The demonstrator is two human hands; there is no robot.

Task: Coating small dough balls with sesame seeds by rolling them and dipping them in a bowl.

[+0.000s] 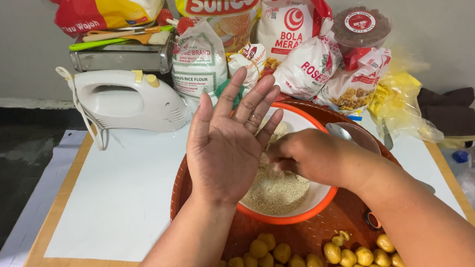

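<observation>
head view: your left hand [224, 145] spread flat, palm up; right hand [309, 157] pinching sesame seeds [276, 194] in orange-rimmed bowl [285, 219]. coating step; next needs a dough ball [258, 248].

Both arms bare to the elbow — no sleeves showing — and a thin ring [253, 121] on the left hand [228, 145].

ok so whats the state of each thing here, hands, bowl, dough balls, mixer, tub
left hand: open, palm up, empty, raised over the bowl
right hand: fingers curled down into the sesame seeds
bowl: part full of sesame seeds
dough balls: plain, uncoated, lying on the woven tray
hand mixer: on its side, no beaters fitted
round tub: lid on
</observation>
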